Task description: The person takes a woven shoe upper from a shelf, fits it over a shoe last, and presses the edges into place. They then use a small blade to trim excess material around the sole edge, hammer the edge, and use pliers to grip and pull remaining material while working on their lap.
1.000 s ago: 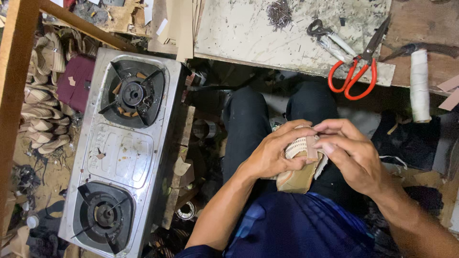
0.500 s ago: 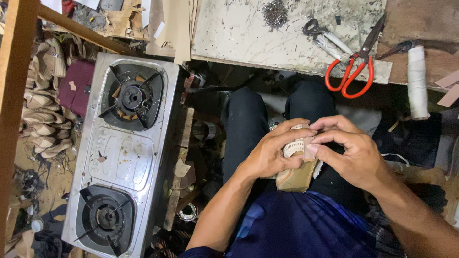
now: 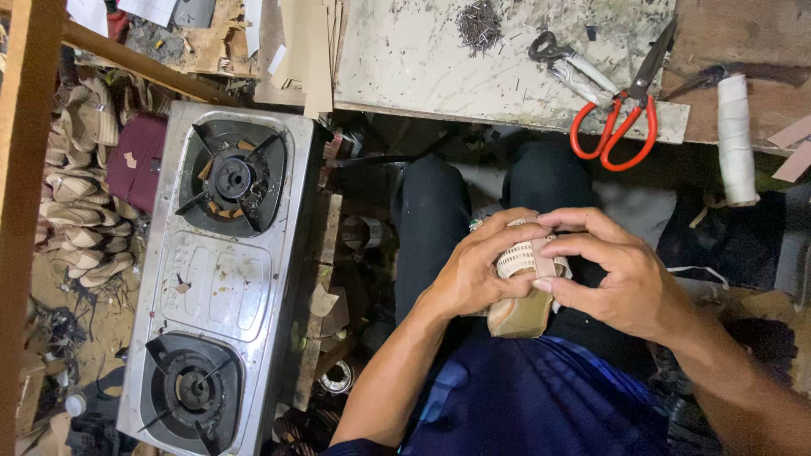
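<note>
Both my hands hold a small tan sandal (image 3: 525,287) with a woven cream strap over my lap. My left hand (image 3: 476,274) wraps the sandal from the left, fingers curled over the strap. From the right, my right hand (image 3: 617,274) pinches the strap with thumb and fingertips. The sole's tan end sticks out below my hands. Much of the sandal is hidden by my fingers.
A steel two-burner gas stove (image 3: 215,279) lies at the left. A stained white work board (image 3: 422,63) ahead carries red-handled scissors (image 3: 621,118), pliers (image 3: 570,63) and small nails (image 3: 480,21). A white thread roll (image 3: 735,139) sits at the right. Sandal soles (image 3: 76,194) are piled far left.
My hands have shifted slightly on the sandal, the fingers working along the strap. The view has tilted a little; nothing else has moved.
</note>
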Tool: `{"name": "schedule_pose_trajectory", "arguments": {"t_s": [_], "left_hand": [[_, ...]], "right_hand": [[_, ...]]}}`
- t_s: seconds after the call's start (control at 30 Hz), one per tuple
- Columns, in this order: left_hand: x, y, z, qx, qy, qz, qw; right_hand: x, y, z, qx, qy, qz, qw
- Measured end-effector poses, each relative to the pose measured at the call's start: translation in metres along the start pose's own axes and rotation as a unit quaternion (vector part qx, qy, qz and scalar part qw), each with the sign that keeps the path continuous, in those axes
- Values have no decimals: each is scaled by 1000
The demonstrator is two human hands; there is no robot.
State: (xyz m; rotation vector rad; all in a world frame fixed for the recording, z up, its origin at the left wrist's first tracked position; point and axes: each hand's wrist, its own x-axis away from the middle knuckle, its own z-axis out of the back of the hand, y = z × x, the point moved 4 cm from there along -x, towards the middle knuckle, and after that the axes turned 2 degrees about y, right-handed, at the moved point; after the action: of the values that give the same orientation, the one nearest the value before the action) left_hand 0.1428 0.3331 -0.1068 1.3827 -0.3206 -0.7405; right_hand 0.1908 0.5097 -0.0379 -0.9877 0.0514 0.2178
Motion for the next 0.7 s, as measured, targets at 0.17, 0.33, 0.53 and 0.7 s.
{"name": "schedule_pose_trajectory", "arguments": {"t_s": [0.17, 0.33, 0.53, 0.7], "left_hand": [[-1, 2, -1, 5, 3, -7, 1000], [-1, 4, -3, -8, 7, -7, 1000], [-1, 6, -8, -8, 10, -5, 1000], [-1, 7, -10, -15, 9, -10, 1000]], "right_hand": [[2, 0, 1, -14, -6, -10, 1000], [6, 3, 1, -33, -7, -20, 999], [8, 7, -1, 1, 36, -38, 999], [9, 8, -3, -3, 36, -40, 999]]}}
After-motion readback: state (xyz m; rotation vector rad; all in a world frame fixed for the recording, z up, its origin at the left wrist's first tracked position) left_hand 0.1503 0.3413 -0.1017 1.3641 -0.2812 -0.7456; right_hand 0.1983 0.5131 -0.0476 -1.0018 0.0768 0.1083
